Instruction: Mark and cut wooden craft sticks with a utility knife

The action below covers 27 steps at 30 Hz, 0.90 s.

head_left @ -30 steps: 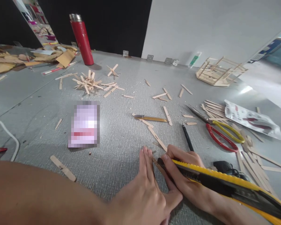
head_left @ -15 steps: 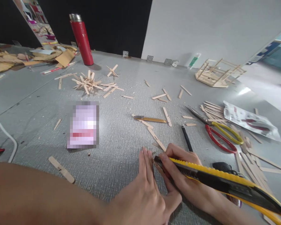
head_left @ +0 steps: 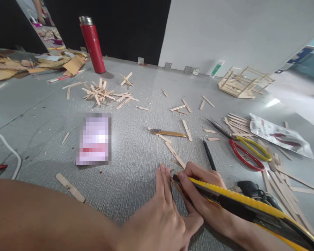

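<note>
My right hand is wrapped around a yellow and black utility knife, its tip end pointing away and to the left. Under that tip lies a wooden craft stick, mostly covered by my hands. My left hand holds this stick against the table, fingers stretched forward and pressed together, thumb reaching under my right hand. Just beyond my fingertips lies another notched craft stick. Farther off, a slim craft knife with a tan handle rests across a stick.
Scissors, a black pen, black keys and loose sticks lie on the right. A stick frame stands behind. On the left are a blurred-out phone-shaped object, a stick pile and a red flask.
The view has shifted very slightly. Both hands keep almost the same place on the stick, and the knife's rear end has dipped a little lower.
</note>
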Each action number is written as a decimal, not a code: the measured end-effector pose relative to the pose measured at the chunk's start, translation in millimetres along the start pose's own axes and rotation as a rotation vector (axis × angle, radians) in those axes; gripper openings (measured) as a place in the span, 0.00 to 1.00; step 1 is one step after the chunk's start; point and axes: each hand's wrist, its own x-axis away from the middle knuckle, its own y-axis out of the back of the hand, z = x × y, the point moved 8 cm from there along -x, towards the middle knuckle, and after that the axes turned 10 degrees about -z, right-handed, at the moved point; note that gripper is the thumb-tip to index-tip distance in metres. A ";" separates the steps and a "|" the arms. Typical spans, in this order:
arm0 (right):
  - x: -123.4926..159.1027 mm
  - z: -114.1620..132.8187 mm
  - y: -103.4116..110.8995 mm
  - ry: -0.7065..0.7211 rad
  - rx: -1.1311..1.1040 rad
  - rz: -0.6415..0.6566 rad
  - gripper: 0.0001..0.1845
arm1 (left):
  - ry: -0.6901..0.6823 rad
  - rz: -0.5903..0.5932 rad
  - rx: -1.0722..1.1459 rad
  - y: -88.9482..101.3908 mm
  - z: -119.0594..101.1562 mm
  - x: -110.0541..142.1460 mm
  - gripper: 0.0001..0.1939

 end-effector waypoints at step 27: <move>-0.1 0.0 5.9 0.027 0.067 0.034 0.23 | -0.025 -0.011 -0.033 0.4 1.1 -1.0 0.25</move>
